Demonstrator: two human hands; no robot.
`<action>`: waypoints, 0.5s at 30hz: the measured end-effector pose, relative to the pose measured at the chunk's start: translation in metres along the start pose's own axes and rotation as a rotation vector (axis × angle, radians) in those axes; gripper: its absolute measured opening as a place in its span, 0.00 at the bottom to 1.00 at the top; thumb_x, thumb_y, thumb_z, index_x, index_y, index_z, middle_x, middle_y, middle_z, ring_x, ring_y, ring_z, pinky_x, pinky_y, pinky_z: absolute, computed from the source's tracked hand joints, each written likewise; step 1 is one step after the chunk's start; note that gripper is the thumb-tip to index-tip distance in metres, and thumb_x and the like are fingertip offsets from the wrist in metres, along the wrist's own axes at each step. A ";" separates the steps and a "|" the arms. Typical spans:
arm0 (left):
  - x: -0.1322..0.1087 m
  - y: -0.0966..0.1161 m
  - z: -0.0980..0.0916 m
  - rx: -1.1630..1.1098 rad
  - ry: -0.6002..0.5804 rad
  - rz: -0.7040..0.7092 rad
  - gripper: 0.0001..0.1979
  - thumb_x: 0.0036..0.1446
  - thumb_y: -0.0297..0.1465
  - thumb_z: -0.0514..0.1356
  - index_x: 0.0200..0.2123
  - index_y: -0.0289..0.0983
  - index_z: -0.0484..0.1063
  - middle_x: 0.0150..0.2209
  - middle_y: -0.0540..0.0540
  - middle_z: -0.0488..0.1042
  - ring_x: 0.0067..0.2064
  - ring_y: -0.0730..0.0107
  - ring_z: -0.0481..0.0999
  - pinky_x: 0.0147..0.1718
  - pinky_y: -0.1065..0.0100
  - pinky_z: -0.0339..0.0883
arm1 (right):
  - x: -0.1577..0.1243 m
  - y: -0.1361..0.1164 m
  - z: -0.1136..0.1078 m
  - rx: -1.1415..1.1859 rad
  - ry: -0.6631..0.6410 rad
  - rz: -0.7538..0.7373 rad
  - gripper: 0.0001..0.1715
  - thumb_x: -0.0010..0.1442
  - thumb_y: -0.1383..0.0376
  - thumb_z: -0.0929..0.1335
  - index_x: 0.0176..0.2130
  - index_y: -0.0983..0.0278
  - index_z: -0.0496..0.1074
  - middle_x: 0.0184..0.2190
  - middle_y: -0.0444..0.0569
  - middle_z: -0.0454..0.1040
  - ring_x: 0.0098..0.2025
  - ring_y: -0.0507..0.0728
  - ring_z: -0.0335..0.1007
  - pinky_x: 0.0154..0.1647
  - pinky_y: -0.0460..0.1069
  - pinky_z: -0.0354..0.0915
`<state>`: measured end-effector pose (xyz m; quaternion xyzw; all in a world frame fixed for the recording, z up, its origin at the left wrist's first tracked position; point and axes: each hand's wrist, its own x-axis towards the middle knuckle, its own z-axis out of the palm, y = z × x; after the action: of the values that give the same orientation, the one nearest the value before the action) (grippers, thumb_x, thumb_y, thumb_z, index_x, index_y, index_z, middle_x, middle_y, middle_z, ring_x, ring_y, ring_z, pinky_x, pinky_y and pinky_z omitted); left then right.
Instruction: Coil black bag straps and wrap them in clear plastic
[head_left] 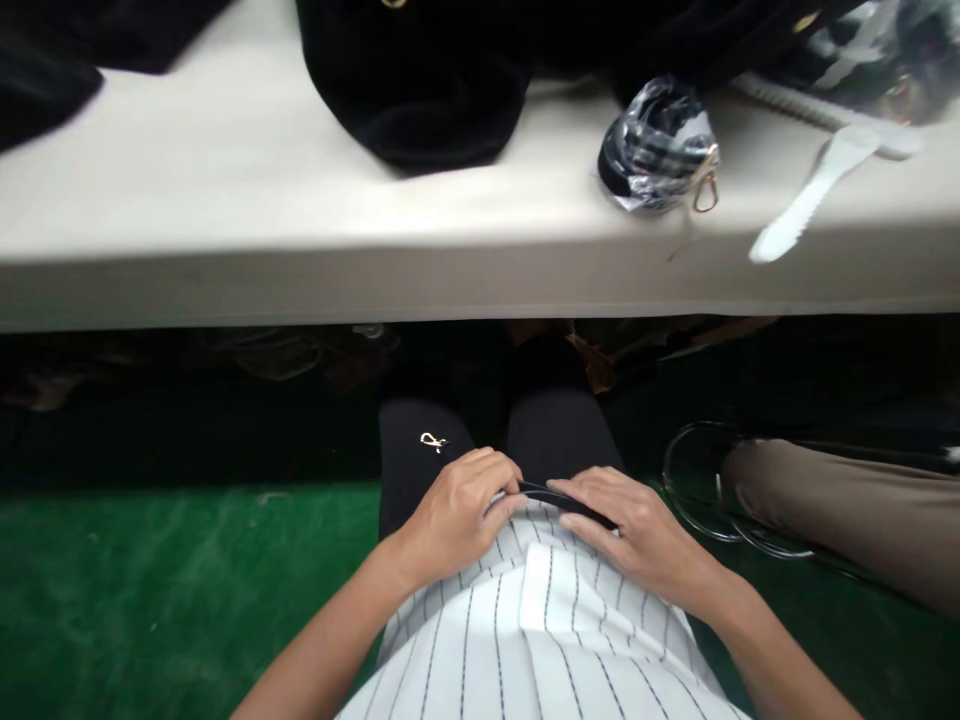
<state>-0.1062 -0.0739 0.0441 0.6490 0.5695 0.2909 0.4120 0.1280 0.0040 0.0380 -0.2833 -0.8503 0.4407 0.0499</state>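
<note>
Over my lap, a thin black strap runs between my two hands. My left hand pinches one end of it between thumb and fingers. The fingers of my right hand close on the strap from the other side, with part of it showing past the thumb. A small gold clasp lies on my dark trouser leg, just beyond my left hand. Whether it joins the strap cannot be seen, since my left hand covers that stretch.
On the pale table ahead are black bags, a plastic-wrapped coiled strap with a gold hook, and a white plastic tool near the edge. A person's trousered leg and a metal chair frame are at my right.
</note>
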 end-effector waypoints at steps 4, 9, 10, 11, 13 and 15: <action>-0.006 -0.006 -0.012 -0.074 -0.059 -0.122 0.07 0.60 0.32 0.63 0.40 0.38 0.70 0.38 0.48 0.75 0.40 0.66 0.74 0.40 0.67 0.66 | 0.005 -0.013 0.004 0.097 -0.072 0.063 0.18 0.70 0.60 0.61 0.53 0.61 0.72 0.35 0.49 0.77 0.37 0.56 0.72 0.40 0.50 0.67; -0.021 -0.028 -0.042 -0.175 -0.054 -0.318 0.11 0.57 0.37 0.65 0.42 0.41 0.74 0.38 0.51 0.77 0.39 0.69 0.75 0.40 0.70 0.65 | -0.008 -0.003 -0.018 0.312 0.092 0.209 0.15 0.68 0.59 0.63 0.45 0.63 0.76 0.19 0.42 0.69 0.23 0.51 0.65 0.27 0.46 0.62; -0.024 -0.033 -0.047 -0.188 -0.070 -0.343 0.10 0.57 0.37 0.65 0.40 0.40 0.75 0.36 0.51 0.76 0.37 0.70 0.74 0.38 0.70 0.65 | -0.012 0.002 -0.024 0.346 0.128 0.230 0.15 0.67 0.58 0.64 0.44 0.63 0.76 0.18 0.42 0.68 0.22 0.51 0.64 0.26 0.46 0.61; -0.027 -0.037 -0.050 -0.212 -0.090 -0.365 0.09 0.57 0.37 0.64 0.39 0.39 0.75 0.34 0.51 0.75 0.35 0.71 0.73 0.36 0.71 0.64 | -0.016 0.007 -0.030 0.375 0.156 0.250 0.16 0.66 0.58 0.64 0.45 0.64 0.76 0.18 0.42 0.68 0.21 0.51 0.64 0.25 0.46 0.60; -0.032 -0.042 -0.051 -0.286 -0.116 -0.388 0.09 0.57 0.37 0.64 0.37 0.37 0.75 0.32 0.51 0.74 0.33 0.72 0.70 0.33 0.71 0.62 | -0.023 0.016 -0.038 0.418 0.191 0.290 0.17 0.65 0.57 0.65 0.45 0.64 0.76 0.18 0.43 0.68 0.21 0.51 0.63 0.24 0.46 0.59; -0.034 -0.044 -0.048 -0.376 -0.114 -0.392 0.09 0.58 0.36 0.64 0.35 0.36 0.74 0.31 0.51 0.73 0.33 0.72 0.69 0.33 0.71 0.62 | -0.028 0.021 -0.044 0.445 0.194 0.332 0.18 0.64 0.56 0.66 0.45 0.65 0.77 0.18 0.43 0.67 0.21 0.51 0.62 0.22 0.46 0.58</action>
<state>-0.1755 -0.0968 0.0327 0.4540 0.5961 0.2691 0.6051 0.1754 0.0306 0.0527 -0.4413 -0.6662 0.5893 0.1191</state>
